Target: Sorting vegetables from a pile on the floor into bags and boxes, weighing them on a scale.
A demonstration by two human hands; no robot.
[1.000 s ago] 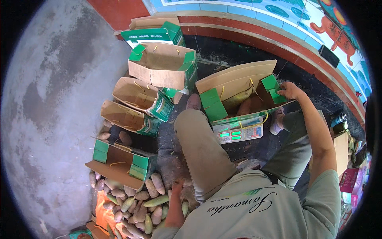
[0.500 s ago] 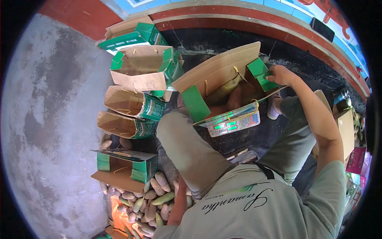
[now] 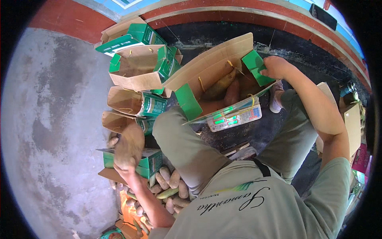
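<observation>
My left hand (image 3: 126, 169) is raised over the left side, closed round a large, oblong brown root vegetable (image 3: 130, 143) that is blurred by motion. My right hand (image 3: 275, 67) grips the green end flap (image 3: 254, 65) of an open cardboard box (image 3: 215, 57). That box rests by an electronic scale (image 3: 235, 118) with lit green displays; whether it sits on the scale's platform is hidden. Inside the box lie a greenish long vegetable (image 3: 219, 85) and a reddish-brown one (image 3: 232, 93). Below my left forearm spreads a pile of brown roots and green vegetables (image 3: 174, 179).
Several open green-and-brown cartons (image 3: 137, 65) line the left side. Another green carton (image 3: 151, 161) lies behind my left hand, beside the pile. An orange sheet (image 3: 129, 207) shows under the vegetables. At the right stand a cardboard box (image 3: 352, 123) and a magenta carton (image 3: 360, 158).
My left hand has risen from the pile, up and to the left, with a large root vegetable in it. My right hand stays at the box flap.
</observation>
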